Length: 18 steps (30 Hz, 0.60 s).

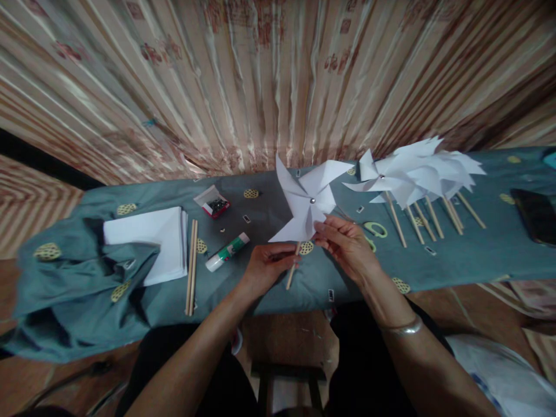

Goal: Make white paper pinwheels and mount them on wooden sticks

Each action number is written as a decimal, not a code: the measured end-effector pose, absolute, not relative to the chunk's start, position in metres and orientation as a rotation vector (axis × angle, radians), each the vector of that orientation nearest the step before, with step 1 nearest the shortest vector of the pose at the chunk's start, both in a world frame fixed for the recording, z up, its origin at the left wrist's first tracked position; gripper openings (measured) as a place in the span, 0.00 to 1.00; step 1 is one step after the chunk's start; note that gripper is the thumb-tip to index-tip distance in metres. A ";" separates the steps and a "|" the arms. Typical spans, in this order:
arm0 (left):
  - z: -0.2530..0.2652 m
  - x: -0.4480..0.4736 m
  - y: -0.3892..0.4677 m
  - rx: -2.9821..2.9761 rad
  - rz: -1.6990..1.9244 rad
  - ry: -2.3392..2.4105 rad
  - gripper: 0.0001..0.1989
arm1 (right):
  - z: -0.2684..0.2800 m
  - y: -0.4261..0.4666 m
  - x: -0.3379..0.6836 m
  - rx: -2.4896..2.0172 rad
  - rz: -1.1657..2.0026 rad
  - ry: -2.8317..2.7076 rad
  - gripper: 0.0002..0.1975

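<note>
A white paper pinwheel [299,200] with a shiny round pin at its centre is held up over the cloth-covered table. My left hand [271,266] is closed round its wooden stick [290,279], just under the paper blades. With thumb and fingers, my right hand [347,243] pinches the lower right blade near its edge. Behind my right hand lie scissors [376,230] with light green handles, partly hidden. To the right, several similar pinwheels [417,174] lie overlapped in a row, their sticks pointing toward me.
On the left are a stack of white paper [171,255] partly under a cloth fold, wooden sticks [191,272], a glue stick [228,252] and a small open box of pins [212,202]. A dark phone [534,214] lies at the right. A pleated curtain [278,81] hangs behind.
</note>
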State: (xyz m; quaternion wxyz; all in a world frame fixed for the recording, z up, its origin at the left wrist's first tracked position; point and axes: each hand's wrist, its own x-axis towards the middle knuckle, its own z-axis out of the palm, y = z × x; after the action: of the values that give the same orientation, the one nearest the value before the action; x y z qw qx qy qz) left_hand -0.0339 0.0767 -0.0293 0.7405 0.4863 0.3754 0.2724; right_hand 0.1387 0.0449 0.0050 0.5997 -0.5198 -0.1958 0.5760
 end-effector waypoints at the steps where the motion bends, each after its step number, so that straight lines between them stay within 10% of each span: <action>1: -0.030 -0.034 0.077 1.076 0.604 0.815 0.14 | 0.005 0.045 0.138 -1.204 1.340 -0.451 0.16; 18: -0.026 -0.033 0.077 1.098 0.608 0.878 0.13 | 0.001 0.042 0.137 -1.327 1.273 -0.646 0.18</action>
State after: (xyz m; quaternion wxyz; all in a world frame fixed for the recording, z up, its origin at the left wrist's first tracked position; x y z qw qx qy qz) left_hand -0.0333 0.0773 -0.0260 0.7208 0.4968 0.3974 0.2751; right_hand 0.1372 0.0418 0.0009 0.5617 -0.5633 -0.2742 0.5403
